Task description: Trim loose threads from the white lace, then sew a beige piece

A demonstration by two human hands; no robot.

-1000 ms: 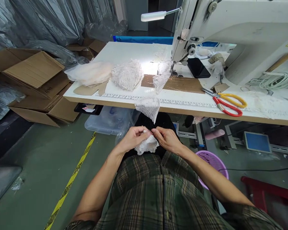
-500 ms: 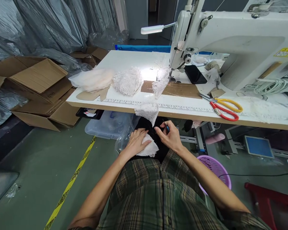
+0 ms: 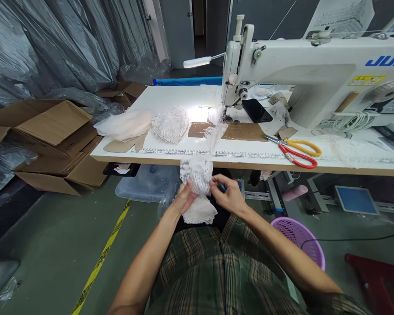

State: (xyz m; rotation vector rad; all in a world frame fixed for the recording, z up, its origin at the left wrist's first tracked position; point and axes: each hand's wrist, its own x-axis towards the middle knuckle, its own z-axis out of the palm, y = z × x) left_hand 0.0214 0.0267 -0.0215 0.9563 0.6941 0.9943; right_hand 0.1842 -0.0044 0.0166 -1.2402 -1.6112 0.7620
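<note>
A strip of white lace [image 3: 198,173] hangs over the front edge of the table, and its upper part runs toward the sewing machine's needle. My left hand [image 3: 184,197] pinches the left edge of this lace between thumb and fingers. At its right edge is my right hand [image 3: 229,192], closed with a small blue tool [image 3: 222,187] in it; the tool's kind is mostly hidden by the fingers. Below both hands, a white lace-edged piece [image 3: 200,211] lies on my lap.
The white sewing machine [image 3: 302,61] stands on the table [image 3: 124,155]. Red-and-yellow scissors [image 3: 297,151], a black phone [image 3: 257,110] and lace pieces [image 3: 171,125] lie there too. Cardboard boxes [image 3: 52,122] sit to the left; a purple basket [image 3: 298,236] is on the floor at right.
My left hand has left the piece on my lap and moved up to grip the hanging lace, which is now spread flatter between both hands. The view has tilted up slightly.
</note>
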